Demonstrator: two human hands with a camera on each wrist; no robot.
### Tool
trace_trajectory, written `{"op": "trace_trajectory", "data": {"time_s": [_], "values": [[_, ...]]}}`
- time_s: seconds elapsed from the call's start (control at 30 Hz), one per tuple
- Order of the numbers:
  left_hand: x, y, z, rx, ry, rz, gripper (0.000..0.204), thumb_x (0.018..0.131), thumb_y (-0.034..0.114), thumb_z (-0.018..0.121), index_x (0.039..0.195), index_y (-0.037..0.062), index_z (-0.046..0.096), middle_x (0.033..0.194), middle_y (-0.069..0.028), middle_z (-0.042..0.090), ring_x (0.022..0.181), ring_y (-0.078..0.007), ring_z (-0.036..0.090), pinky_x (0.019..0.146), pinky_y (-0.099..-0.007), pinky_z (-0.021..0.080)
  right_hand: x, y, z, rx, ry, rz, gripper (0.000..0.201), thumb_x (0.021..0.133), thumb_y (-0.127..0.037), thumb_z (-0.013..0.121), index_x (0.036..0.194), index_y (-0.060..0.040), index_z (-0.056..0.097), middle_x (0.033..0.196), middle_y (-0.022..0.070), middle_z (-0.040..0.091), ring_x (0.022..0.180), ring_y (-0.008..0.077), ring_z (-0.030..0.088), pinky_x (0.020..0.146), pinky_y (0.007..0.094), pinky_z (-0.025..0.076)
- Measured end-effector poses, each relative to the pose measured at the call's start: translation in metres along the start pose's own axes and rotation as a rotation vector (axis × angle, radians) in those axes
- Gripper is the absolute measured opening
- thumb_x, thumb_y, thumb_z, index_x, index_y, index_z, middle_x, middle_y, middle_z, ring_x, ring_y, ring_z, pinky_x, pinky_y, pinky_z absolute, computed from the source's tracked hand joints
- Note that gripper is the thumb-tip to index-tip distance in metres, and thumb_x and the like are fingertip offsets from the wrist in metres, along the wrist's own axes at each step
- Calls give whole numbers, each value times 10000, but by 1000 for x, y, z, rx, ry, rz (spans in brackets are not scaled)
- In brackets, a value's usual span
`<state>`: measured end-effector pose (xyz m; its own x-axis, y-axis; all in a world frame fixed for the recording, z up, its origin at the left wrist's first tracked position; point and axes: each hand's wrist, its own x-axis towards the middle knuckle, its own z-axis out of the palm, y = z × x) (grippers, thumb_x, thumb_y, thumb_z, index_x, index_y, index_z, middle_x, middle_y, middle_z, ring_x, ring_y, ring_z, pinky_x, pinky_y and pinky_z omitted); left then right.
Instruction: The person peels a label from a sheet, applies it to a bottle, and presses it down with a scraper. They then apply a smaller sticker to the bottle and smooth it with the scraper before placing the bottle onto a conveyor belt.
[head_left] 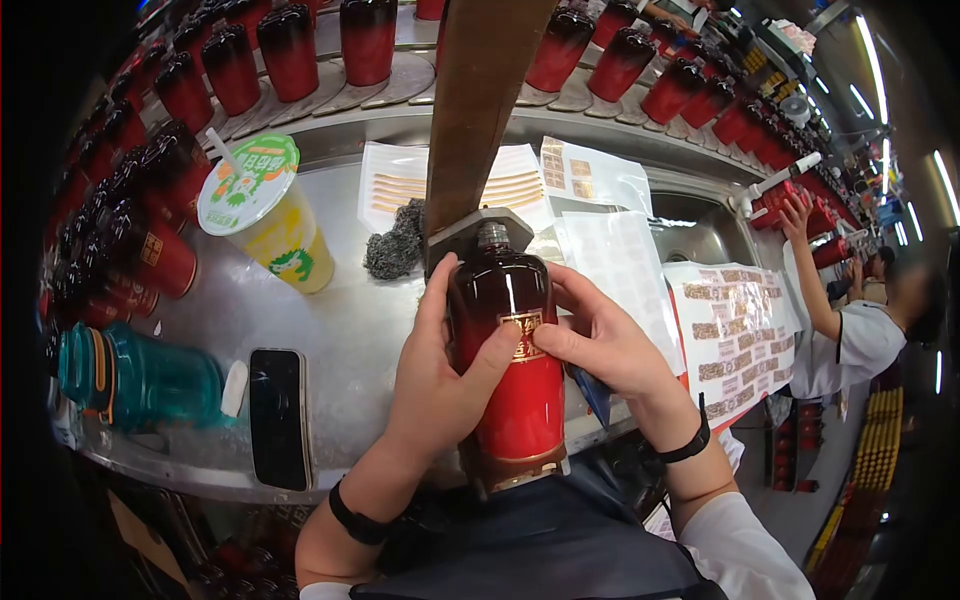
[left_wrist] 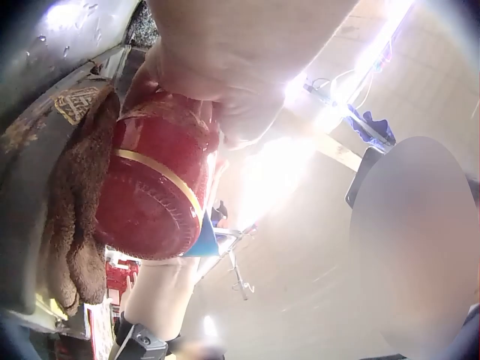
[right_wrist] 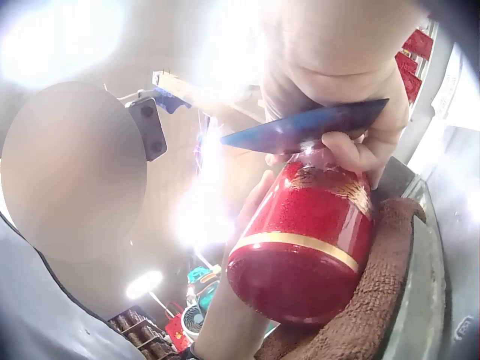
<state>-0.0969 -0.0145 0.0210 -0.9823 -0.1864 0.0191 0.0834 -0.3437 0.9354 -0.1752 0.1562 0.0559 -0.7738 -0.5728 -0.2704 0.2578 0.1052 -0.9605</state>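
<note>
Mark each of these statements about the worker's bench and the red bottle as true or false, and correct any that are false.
1. Both hands grip one red bottle. True: the left hand and right hand wrap its sides.
2. The bottle stands upright in the middle of the bench. False: it lies tilted, its base towards the person, resting on a brown cloth at the bench edge.
3. A black phone lies flat on the metal bench. True.
4. The yellow cup has no lid. False: a green printed lid with a straw covers it.
5. The right hand also holds a blue card. True.
</note>
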Motion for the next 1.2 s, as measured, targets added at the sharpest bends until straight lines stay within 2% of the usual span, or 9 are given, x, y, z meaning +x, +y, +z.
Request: {"op": "trace_trajectory", "data": {"time_s": [0.23,0.47,0.63,0.73,0.93,1.07,1.13,1.17,1.2], "values": [[1,1,1,58,-25,22,750,954,102,637,1527,-61,181,1419,-204,472,1293,-240,503,1082,-354,412,2,7,-3,-7,1,-16,783,866,-205,793,1485,22,369,1253,101,532,718,17,481,644,184,427],[0,2,0,73,-32,38,695,987,109,597,1530,-58,196,1426,-187,470,1293,-218,495,1087,-335,391,5,9,-5,-22,-10,-25,771,872,-210,787,1486,4,373,1249,102,532,714,22,492,641,182,424],[4,8,-10,7,13,-96,585,1037,104,497,1534,-44,227,1433,-161,471,1280,-179,488,1071,-297,384,6,7,-7,141,-51,13,757,895,-185,762,1501,-9,344,1280,120,529,850,57,608,765,211,498],[3,9,-4,-96,1,-76,626,1020,101,537,1536,-44,215,1419,-166,481,1270,-185,503,1068,-302,396,4,6,-7,109,-76,-3,752,896,-164,758,1503,-10,340,1293,119,533,905,77,635,824,233,512],[2,3,-2,-11,-53,-3,733,964,99,639,1534,-44,200,1397,-184,495,1273,-214,519,1071,-336,419,2,4,-6,102,-72,6,744,898,-130,748,1507,-12,336,1290,122,542,909,82,639,818,231,509],[3,2,-5,19,-51,1,724,967,106,637,1531,-46,209,1402,-186,493,1274,-219,521,1076,-337,414,2,5,-4,99,-67,6,742,899,-126,744,1508,-12,336,1288,125,544,906,76,634,823,230,510],[4,1,-5,19,-36,5,726,966,114,640,1529,-51,212,1403,-183,493,1274,-213,518,1078,-335,410,1,8,-5,77,-23,-50,586,979,-232,653,1467,-15,412,1239,104,588,841,59,624,790,216,512],[4,2,-5,18,-37,3,726,966,114,640,1529,-51,212,1403,-183,493,1274,-213,518,1078,-335,410,0,7,-9,77,-21,-48,586,979,-232,653,1467,-15,412,1239,104,588,841,59,624,790,216,512],[5,5,-5,11,-28,-24,730,965,120,644,1528,-54,213,1402,-181,494,1272,-210,518,1076,-333,411,-2,4,-17,182,31,5,515,1015,-288,579,1433,-14,455,1201,89,611,821,59,617,775,214,511]]}}
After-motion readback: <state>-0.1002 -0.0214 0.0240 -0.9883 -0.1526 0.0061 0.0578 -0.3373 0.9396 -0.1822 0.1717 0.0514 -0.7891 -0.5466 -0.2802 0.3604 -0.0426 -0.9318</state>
